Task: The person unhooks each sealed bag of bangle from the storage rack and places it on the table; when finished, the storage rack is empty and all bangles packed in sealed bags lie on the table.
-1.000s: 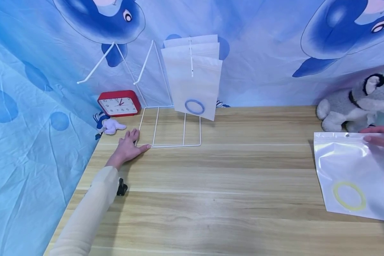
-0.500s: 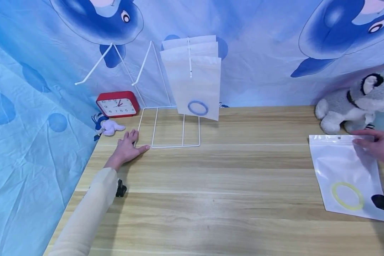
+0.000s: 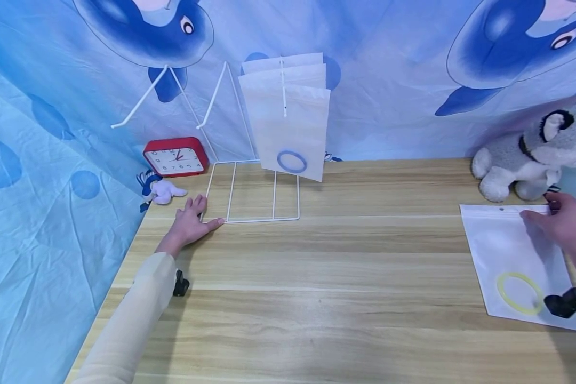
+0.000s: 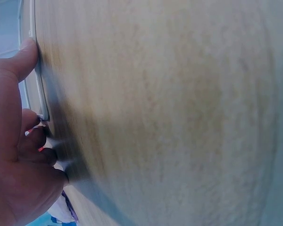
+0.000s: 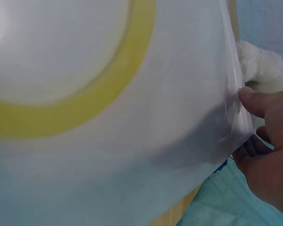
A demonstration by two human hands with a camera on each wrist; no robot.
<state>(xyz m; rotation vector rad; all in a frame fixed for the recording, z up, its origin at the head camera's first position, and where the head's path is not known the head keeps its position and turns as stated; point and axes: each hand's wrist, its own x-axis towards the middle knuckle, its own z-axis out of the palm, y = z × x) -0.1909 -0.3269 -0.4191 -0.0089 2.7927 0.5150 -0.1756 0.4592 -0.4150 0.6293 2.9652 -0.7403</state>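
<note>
On the right of the head view my right hand (image 3: 568, 229) pinches the top edge of a white zip bag (image 3: 489, 240) marked with a yellow ring (image 3: 520, 293). In the right wrist view the thumb (image 5: 257, 101) lies on the bag's edge, the other fingers behind it. My left hand (image 3: 189, 224) rests spread at the front left corner of a white wire rack (image 3: 264, 220), thumb on the front bar. Several similar white bags (image 3: 290, 128), the front one with a blue ring, hang from one hook of the rack. Two other hooks (image 3: 139, 98) are bare.
A red clock (image 3: 176, 157) and a small purple-and-blue toy (image 3: 162, 191) stand left of the rack. A grey and white plush dog (image 3: 533, 154) sits behind the held bag. Patterned blue cloth (image 3: 389, 80) hangs along the back and left of the wooden table (image 3: 317, 298).
My right hand has come further into view from the right, and the held bag's top has shifted slightly left and down. The hanging bags have swung a little. My left hand stays put.
</note>
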